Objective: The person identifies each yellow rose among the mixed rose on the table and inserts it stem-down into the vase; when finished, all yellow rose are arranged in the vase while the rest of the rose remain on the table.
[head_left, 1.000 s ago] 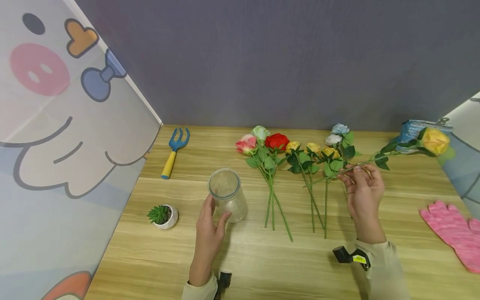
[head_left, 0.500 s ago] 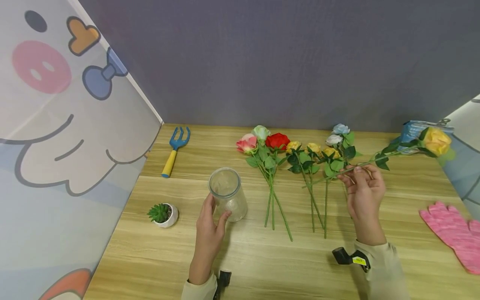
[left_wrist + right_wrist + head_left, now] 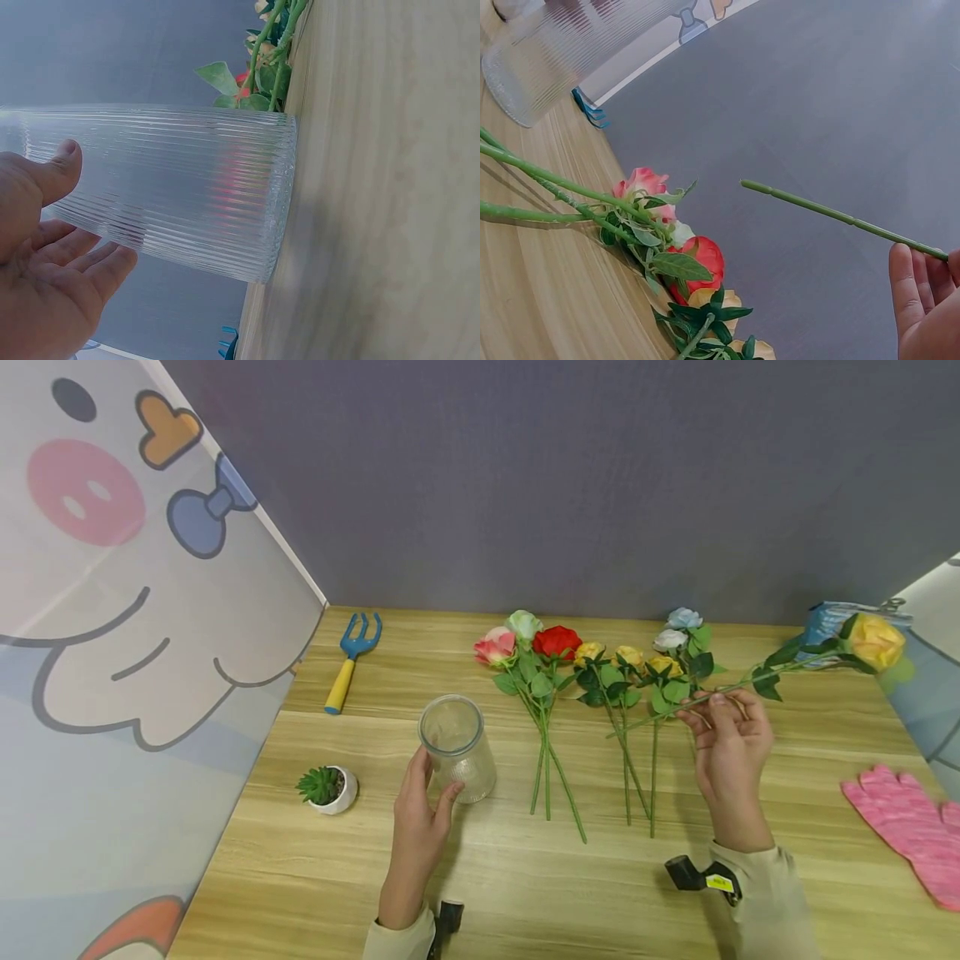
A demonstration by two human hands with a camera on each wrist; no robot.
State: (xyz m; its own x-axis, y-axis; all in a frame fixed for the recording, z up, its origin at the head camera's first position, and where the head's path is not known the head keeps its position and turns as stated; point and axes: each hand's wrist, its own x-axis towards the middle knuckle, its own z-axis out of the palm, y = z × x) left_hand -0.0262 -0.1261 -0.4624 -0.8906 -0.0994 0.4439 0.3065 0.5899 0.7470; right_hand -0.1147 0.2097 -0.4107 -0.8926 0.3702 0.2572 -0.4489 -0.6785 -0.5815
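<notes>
My left hand (image 3: 420,814) cups the side of a clear ribbed glass vase (image 3: 456,747) that stands upright on the wooden table (image 3: 525,877); thumb and fingers (image 3: 52,172) lie against the ribbed vase wall (image 3: 195,187). My right hand (image 3: 726,739) pinches the green stem of a yellow rose (image 3: 873,642) and holds it above the table, bloom to the right and stem end (image 3: 754,185) pointing left. Several more roses, pink (image 3: 493,647), red (image 3: 557,642), yellow (image 3: 628,656) and pale blue (image 3: 682,618), lie in a row between the two hands.
A blue and yellow hand fork (image 3: 348,662) lies at the back left. A small succulent in a white pot (image 3: 327,788) stands left of the vase. A pink glove (image 3: 903,822) lies at the right edge, a blue pack (image 3: 825,625) behind the held rose. Printed panels wall both sides.
Almost nothing has moved: the right hand keeps the yellow rose raised and the left hand stays on the vase.
</notes>
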